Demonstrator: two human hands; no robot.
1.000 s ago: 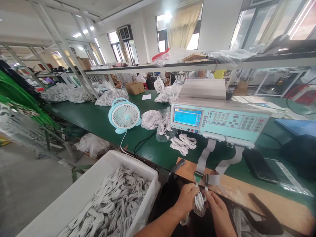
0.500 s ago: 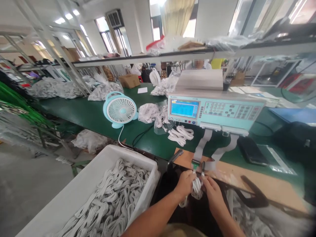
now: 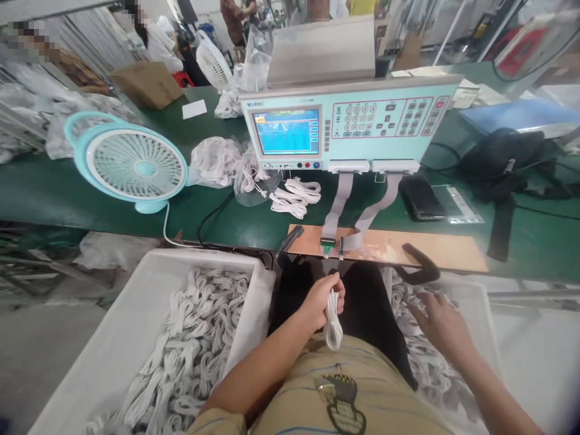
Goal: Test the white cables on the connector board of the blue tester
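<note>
My left hand (image 3: 319, 302) is closed around a coiled white cable (image 3: 333, 317) that hangs over my lap, just below the connector fixture (image 3: 334, 244) on the brown board (image 3: 408, 249). My right hand (image 3: 441, 323) reaches, fingers spread, onto the white cable bundles in the white bin (image 3: 480, 308) at my right. A pale blue tester (image 3: 339, 127) with a lit screen stands on the green bench, joined to the fixture by two grey ribbon cables (image 3: 338, 202).
A second white bin (image 3: 136, 326) full of coiled white cables sits at my left. On the green bench (image 3: 45, 193) are a light blue fan (image 3: 129, 163), bagged cables (image 3: 217, 160), loose coils (image 3: 294, 196), a black phone (image 3: 421, 198) and a black bag (image 3: 507, 157). People work behind.
Both hands held the cable at the fixture before. Now my left hand has drawn it down away from the fixture, and my right hand has let go and moved right into the bin. My view tilted down.
</note>
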